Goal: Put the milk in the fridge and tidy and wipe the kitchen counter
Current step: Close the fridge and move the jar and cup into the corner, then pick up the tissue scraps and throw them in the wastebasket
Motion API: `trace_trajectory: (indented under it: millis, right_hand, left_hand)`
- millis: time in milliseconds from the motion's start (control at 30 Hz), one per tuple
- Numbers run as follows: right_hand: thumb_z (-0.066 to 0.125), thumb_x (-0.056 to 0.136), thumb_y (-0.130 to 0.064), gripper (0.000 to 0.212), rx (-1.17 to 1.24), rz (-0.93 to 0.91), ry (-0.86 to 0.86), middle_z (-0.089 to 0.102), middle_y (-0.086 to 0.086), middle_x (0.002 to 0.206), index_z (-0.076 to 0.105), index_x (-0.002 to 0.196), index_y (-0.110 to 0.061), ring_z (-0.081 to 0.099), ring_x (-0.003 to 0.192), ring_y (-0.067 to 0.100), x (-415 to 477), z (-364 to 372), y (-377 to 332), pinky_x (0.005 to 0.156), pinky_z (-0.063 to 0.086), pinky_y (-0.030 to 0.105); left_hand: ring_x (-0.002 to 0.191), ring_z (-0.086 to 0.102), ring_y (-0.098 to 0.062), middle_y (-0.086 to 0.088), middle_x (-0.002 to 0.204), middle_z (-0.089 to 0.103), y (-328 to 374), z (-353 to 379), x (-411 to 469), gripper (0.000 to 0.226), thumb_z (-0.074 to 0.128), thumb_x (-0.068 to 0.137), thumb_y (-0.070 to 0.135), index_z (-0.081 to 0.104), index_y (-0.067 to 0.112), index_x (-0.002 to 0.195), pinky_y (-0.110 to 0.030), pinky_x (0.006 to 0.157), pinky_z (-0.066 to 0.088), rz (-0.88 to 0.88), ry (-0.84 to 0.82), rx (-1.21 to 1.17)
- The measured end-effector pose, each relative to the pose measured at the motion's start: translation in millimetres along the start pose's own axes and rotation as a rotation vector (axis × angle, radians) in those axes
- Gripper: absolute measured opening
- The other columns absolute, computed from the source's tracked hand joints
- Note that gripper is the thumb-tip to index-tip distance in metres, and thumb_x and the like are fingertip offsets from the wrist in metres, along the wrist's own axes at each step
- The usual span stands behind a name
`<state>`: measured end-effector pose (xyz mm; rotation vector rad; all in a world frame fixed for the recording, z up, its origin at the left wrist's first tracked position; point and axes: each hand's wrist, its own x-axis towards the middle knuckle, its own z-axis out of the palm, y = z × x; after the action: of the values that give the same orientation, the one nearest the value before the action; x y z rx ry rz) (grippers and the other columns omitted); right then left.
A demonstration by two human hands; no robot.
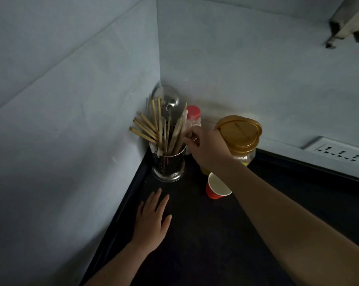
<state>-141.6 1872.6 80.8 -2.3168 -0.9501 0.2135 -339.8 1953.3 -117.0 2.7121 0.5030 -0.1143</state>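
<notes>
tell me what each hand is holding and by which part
Left hand: nothing, flat on the counter. Right hand: curled fingers at the chopsticks' top ends; blur hides any real grip.

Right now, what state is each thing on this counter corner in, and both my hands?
Utensil holder: upright, full of chopsticks and a ladle.
Gold-lidded jar: lid on.
Red-capped jar: cap on.
Red paper cup: upright, open-topped.
Wall socket: nothing plugged in.
Left hand: flat on the counter, fingers straight.
Right hand: fingers curled at the chopsticks, grip unclear.
</notes>
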Motion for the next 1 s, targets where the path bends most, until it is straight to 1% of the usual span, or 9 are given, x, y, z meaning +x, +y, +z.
trace_trajectory:
  millis: [167, 267, 400, 500, 600, 700, 800, 900, 1000]
  right_hand:
    - [0.057, 0.089, -0.024, 0.017, 0.027, 0.043, -0.023, 0.069, 0.003, 0.092, 0.065, 0.101, -0.014, 0.062, 0.083, 0.018, -2, 16, 8, 0.075, 0.053, 0.037]
    - [0.060, 0.087, -0.026, 0.020, 0.082, 0.065, 0.004, 0.068, 0.001, 0.092, 0.064, 0.103, -0.014, 0.060, 0.081, 0.012, -10, 13, 8, 0.073, 0.052, 0.028]
    - [0.054, 0.091, -0.034, 0.026, 0.107, 0.163, -0.010, 0.065, -0.003, 0.102, 0.061, 0.109, -0.017, 0.060, 0.092, 0.011, -43, 5, 15, 0.076, 0.050, 0.027]
    - [0.047, 0.093, -0.040, 0.036, 0.082, 0.302, -0.079, 0.061, -0.001, 0.115, 0.056, 0.119, -0.018, 0.057, 0.102, 0.012, -83, 2, 25, 0.077, 0.041, 0.023]
    - [0.045, 0.093, -0.044, 0.037, 0.127, 0.414, -0.092, 0.060, 0.000, 0.118, 0.055, 0.120, -0.021, 0.057, 0.100, 0.013, -132, -2, 32, 0.076, 0.044, 0.024]
    - [0.043, 0.093, -0.045, 0.037, 0.185, 0.493, -0.097, 0.056, -0.005, 0.120, 0.053, 0.122, -0.025, 0.051, 0.098, 0.005, -188, -7, 35, 0.078, 0.040, 0.021]
    - [0.045, 0.092, -0.045, 0.036, 0.233, 0.586, -0.038, 0.054, -0.013, 0.119, 0.051, 0.124, -0.029, 0.049, 0.103, 0.001, -254, -14, 36, 0.086, 0.039, 0.021]
    - [0.046, 0.091, -0.045, 0.034, 0.302, 0.679, 0.007, 0.054, -0.016, 0.113, 0.051, 0.122, -0.031, 0.052, 0.105, 0.002, -329, -21, 37, 0.091, 0.045, 0.026]
    - [0.046, 0.090, -0.045, 0.034, 0.348, 0.738, 0.075, 0.055, -0.014, 0.113, 0.052, 0.121, -0.030, 0.053, 0.104, 0.003, -405, -31, 40, 0.091, 0.047, 0.027]
  left_hand:
    - [0.143, -0.006, -0.012, 0.007, 0.156, -0.004, 0, -1, 0, 0.065, 0.014, 0.085, 0.055, 0.014, 0.033, 0.146, -0.037, 0.113, 0.000, -0.004, -0.022, -0.006]
    - [0.143, 0.001, -0.014, 0.003, 0.157, 0.008, 1, -4, 0, 0.063, 0.021, 0.086, 0.053, 0.021, 0.031, 0.145, -0.041, 0.113, 0.007, 0.000, -0.006, -0.005]
    - [0.145, 0.000, -0.015, 0.001, 0.159, 0.006, 0, -9, 3, 0.058, 0.033, 0.092, 0.048, 0.020, 0.030, 0.146, -0.042, 0.115, 0.010, 0.012, -0.070, -0.008]
    - [0.142, 0.022, -0.020, -0.004, 0.154, 0.027, 5, -25, 4, 0.058, 0.031, 0.090, 0.050, 0.037, 0.023, 0.141, -0.038, 0.114, 0.022, 0.052, -0.064, -0.111]
    - [0.134, 0.037, -0.013, 0.000, 0.144, 0.043, 25, -46, -7, 0.048, 0.044, 0.093, 0.040, 0.043, 0.020, 0.137, -0.028, 0.110, 0.029, 0.077, -0.057, -0.263]
    - [0.122, 0.044, -0.003, 0.012, 0.131, 0.050, 57, -63, -32, 0.040, 0.049, 0.093, 0.037, 0.049, 0.026, 0.131, -0.022, 0.101, 0.035, 0.048, -0.091, -0.443]
    - [0.113, 0.051, 0.003, 0.018, 0.122, 0.056, 93, -72, -68, 0.029, 0.049, 0.092, 0.038, 0.054, 0.036, 0.120, -0.024, 0.098, 0.041, 0.006, -0.173, -0.638]
    - [0.101, 0.052, 0.016, 0.021, 0.113, 0.060, 130, -76, -111, 0.022, 0.048, 0.092, 0.037, 0.058, 0.039, 0.112, -0.007, 0.081, 0.040, 0.023, -0.227, -0.742]
    - [0.104, 0.057, 0.008, 0.019, 0.108, 0.065, 166, -78, -156, 0.028, 0.046, 0.087, 0.043, 0.060, 0.035, 0.110, -0.008, 0.079, 0.043, 0.120, -0.305, -0.792]
